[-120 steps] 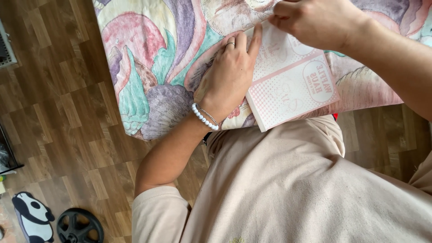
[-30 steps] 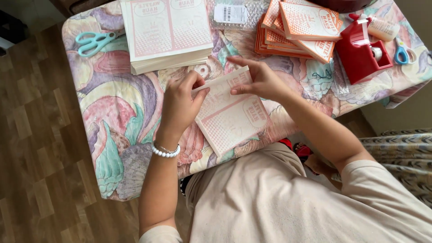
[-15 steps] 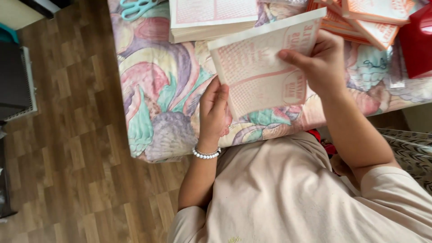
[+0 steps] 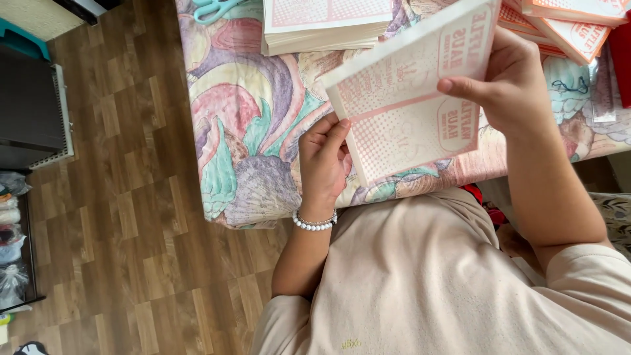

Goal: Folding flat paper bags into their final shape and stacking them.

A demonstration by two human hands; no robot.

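A white booklet with pink print (image 4: 411,92) is lifted off the table and tilted toward me. My right hand (image 4: 509,82) grips its right edge, thumb across the front. My left hand (image 4: 325,161), with a white bead bracelet at the wrist, pinches the booklet's lower left corner. Below it lies a table under a pastel patterned cloth (image 4: 236,125).
A stack of white and pink sheets (image 4: 325,23) sits at the table's far edge, teal scissors (image 4: 213,8) to its left. Orange and pink booklets (image 4: 572,26) and a red object (image 4: 619,62) lie at the right. Wood floor and a dark shelf unit (image 4: 29,108) are on the left.
The booklet has come up off the cloth and closer to my face. My left hand has shifted to its lower left corner. The view has moved left over the floor.
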